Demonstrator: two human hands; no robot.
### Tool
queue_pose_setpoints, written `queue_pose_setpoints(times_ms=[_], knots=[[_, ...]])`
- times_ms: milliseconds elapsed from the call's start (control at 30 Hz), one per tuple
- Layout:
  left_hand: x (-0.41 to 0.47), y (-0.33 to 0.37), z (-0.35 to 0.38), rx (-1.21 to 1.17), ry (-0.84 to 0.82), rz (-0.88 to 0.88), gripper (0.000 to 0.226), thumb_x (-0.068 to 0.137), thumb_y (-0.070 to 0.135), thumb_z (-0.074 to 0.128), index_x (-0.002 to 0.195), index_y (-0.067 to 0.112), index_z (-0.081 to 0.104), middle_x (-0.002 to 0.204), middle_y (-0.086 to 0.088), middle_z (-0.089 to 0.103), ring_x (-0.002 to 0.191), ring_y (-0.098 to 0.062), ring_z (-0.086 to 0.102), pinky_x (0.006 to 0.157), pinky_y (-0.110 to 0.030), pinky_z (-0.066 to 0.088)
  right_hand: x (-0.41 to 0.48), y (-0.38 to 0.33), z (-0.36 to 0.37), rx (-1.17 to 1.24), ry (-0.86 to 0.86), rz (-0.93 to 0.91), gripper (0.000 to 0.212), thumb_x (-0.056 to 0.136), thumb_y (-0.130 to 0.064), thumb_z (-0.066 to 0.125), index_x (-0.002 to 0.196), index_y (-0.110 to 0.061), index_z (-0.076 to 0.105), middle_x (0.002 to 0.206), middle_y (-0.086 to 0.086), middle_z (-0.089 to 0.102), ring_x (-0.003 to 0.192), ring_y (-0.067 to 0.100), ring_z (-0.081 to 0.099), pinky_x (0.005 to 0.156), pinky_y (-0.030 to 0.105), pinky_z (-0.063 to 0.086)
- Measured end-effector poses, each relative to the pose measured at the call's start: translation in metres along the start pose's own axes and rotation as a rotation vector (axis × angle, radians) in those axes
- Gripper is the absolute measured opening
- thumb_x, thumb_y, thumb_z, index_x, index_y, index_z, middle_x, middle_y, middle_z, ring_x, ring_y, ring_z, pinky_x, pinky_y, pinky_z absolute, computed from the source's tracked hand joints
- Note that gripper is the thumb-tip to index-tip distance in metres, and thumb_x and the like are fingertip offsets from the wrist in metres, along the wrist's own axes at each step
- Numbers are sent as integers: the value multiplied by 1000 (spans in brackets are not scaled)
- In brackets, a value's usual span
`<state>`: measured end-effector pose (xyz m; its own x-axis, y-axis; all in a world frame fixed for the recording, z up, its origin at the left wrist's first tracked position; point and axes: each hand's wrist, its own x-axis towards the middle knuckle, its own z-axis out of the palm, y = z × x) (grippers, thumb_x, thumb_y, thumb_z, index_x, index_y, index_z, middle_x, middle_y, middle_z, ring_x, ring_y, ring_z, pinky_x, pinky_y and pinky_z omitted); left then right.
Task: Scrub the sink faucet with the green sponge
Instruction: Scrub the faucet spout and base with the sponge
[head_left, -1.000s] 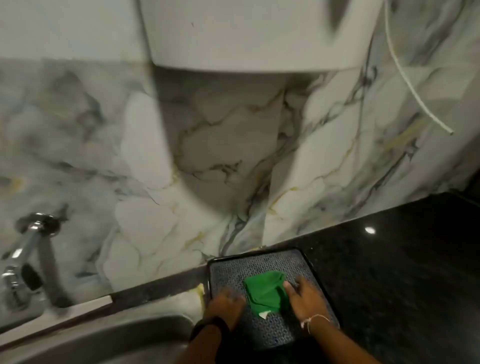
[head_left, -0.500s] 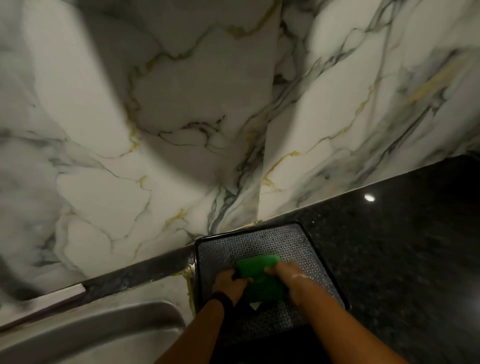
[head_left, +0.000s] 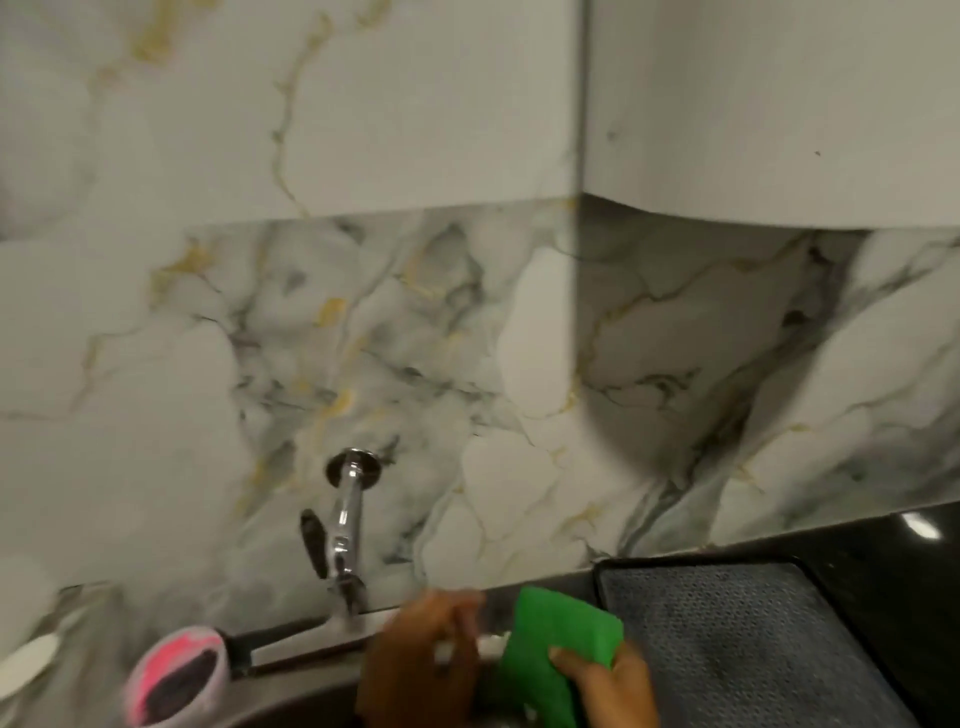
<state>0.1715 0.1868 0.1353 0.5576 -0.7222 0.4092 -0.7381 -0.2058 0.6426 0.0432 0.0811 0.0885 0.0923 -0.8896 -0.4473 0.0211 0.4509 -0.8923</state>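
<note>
A chrome faucet (head_left: 347, 525) sticks out of the marble wall at centre left, with a dark lever on its left side. The green sponge (head_left: 550, 654) is off the mat, held up at the bottom of the view to the right of the faucet. My right hand (head_left: 608, 688) grips the sponge's lower right edge, thumb over its face. My left hand (head_left: 421, 660) sits just left of the sponge, below and right of the spout, fingers curled; something small and pale shows at its fingers, blurred.
A dark textured mat (head_left: 743, 639) lies on the black counter (head_left: 904, 566) at the right. A pink-and-white round container (head_left: 176, 675) stands at the sink's back ledge, lower left. The sink rim (head_left: 311, 696) runs along the bottom. A white cabinet (head_left: 779, 104) hangs above.
The sponge has come off the mat and moved left toward the sink in my right hand. The view swung left and up, bringing the faucet and pink container into sight.
</note>
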Motion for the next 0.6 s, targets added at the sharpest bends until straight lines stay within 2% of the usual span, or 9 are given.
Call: queue_pose_setpoints(times_ms=[33, 67, 133, 233, 300, 400, 467, 533, 600], knots=[[14, -3, -35, 18, 165, 124, 20, 83, 28, 59, 92, 28, 76, 89, 8, 74, 78, -8, 67, 75, -24, 52, -13, -7, 15, -120, -52, -184, 42, 73, 9, 76, 114, -1, 70, 103, 21, 76, 103, 32, 70, 96, 42, 53], [32, -8, -68, 46, 250, 226, 24, 84, 27, 55, 94, 23, 75, 93, 6, 73, 85, -14, 66, 78, -25, 50, -26, -18, 36, -249, -76, -364, 44, 70, 0, 80, 111, -14, 73, 100, 7, 79, 97, 21, 71, 94, 36, 54], [81, -15, -124, 192, 318, 385, 28, 82, 26, 52, 101, 19, 72, 104, -1, 70, 97, -24, 61, 85, -33, 46, -47, -40, 74, -450, -86, -774, 48, 71, -10, 75, 114, -31, 69, 107, -14, 74, 99, 8, 67, 87, 27, 55], [159, -26, -191, 474, 452, 546, 35, 76, 25, 58, 110, 19, 68, 121, -7, 65, 117, -32, 54, 89, -42, 43, -60, -74, 140, -803, -156, -1257, 65, 66, -11, 73, 123, -38, 60, 116, -8, 64, 102, 14, 60, 71, 29, 58], [204, -36, -217, 646, 469, 708, 42, 75, 24, 62, 116, 17, 65, 132, -12, 60, 130, -35, 47, 94, -45, 42, -56, -88, 173, -1035, -205, -1413, 62, 71, -16, 74, 128, -34, 59, 119, 2, 63, 99, 25, 62, 65, 35, 60], [257, -56, -238, 880, 412, 881, 56, 79, 30, 56, 133, 14, 54, 150, -19, 44, 144, -38, 32, 112, -53, 33, -45, -98, 204, -1232, -245, -1440, 48, 80, -18, 65, 125, -33, 60, 125, 4, 60, 98, 30, 65, 66, 41, 60], [276, -72, -238, 991, 402, 948, 66, 85, 36, 48, 147, 15, 39, 158, -20, 31, 148, -39, 23, 119, -56, 22, -27, -95, 213, -1185, -259, -1436, 43, 74, -15, 67, 115, -29, 65, 120, 2, 63, 89, 28, 69, 66, 40, 59], [286, -85, -232, 1035, 439, 998, 72, 87, 42, 43, 153, 15, 27, 160, -21, 26, 149, -39, 20, 120, -57, 18, -9, -81, 213, -894, -271, -1309, 40, 67, -5, 68, 101, -24, 68, 110, 1, 68, 85, 24, 69, 69, 36, 58], [291, -89, -229, 1041, 491, 1028, 75, 87, 45, 40, 154, 16, 23, 160, -21, 24, 150, -38, 16, 122, -56, 14, 0, -69, 211, -359, -358, -865, 36, 69, 10, 68, 93, -17, 70, 97, 4, 73, 88, 23, 69, 75, 33, 58]])
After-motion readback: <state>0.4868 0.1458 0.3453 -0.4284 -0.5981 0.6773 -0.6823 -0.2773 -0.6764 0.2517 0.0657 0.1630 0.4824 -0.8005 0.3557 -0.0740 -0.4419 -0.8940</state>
